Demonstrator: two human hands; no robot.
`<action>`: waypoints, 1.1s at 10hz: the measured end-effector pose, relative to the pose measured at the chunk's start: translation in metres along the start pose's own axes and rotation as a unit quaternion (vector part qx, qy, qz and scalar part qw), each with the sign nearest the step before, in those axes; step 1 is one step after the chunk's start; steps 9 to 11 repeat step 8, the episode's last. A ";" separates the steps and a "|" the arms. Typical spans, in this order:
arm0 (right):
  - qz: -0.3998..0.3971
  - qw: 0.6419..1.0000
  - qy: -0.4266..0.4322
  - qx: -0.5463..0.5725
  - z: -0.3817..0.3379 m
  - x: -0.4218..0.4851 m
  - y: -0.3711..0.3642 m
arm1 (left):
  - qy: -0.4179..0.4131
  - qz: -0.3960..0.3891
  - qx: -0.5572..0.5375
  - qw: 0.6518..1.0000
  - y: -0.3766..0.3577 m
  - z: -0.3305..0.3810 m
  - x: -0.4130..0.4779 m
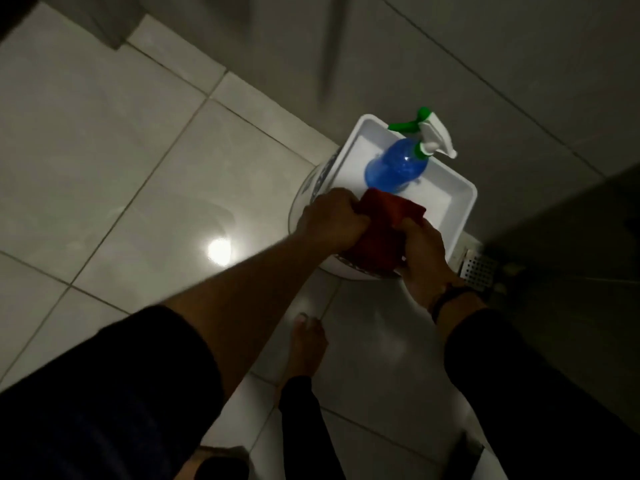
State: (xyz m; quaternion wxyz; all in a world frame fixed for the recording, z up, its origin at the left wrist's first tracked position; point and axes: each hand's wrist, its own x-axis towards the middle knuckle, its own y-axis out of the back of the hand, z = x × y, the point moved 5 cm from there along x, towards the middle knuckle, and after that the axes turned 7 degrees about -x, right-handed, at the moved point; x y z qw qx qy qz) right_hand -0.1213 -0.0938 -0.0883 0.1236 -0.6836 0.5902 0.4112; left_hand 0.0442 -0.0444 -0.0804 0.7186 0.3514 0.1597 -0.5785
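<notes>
A dark red cloth [382,226] is held between both hands over the near end of a white rectangular tray [460,209]. My left hand [332,218] grips its left edge with curled fingers. My right hand [420,251] grips its right lower edge. A blue spray bottle [398,166] with a white and green trigger head stands in the tray just beyond the cloth. The tray rests on a round white container [304,199] on the floor.
Pale glossy floor tiles [121,168] spread to the left, with a bright light reflection. A metal floor drain grate [479,270] lies right of my right wrist. A dark wall or panel runs along the right. My bare foot [308,344] stands below the hands.
</notes>
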 end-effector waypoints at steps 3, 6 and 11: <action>0.028 0.987 -0.064 -0.147 0.022 0.091 0.014 | 0.058 0.013 0.186 0.981 -0.041 0.002 0.061; 0.168 0.929 -0.026 -0.330 0.011 0.081 0.013 | -0.015 0.087 0.226 0.970 -0.045 0.030 0.035; 0.203 0.947 0.063 -0.240 -0.031 -0.013 0.006 | -0.033 0.148 0.182 0.972 -0.003 0.026 -0.055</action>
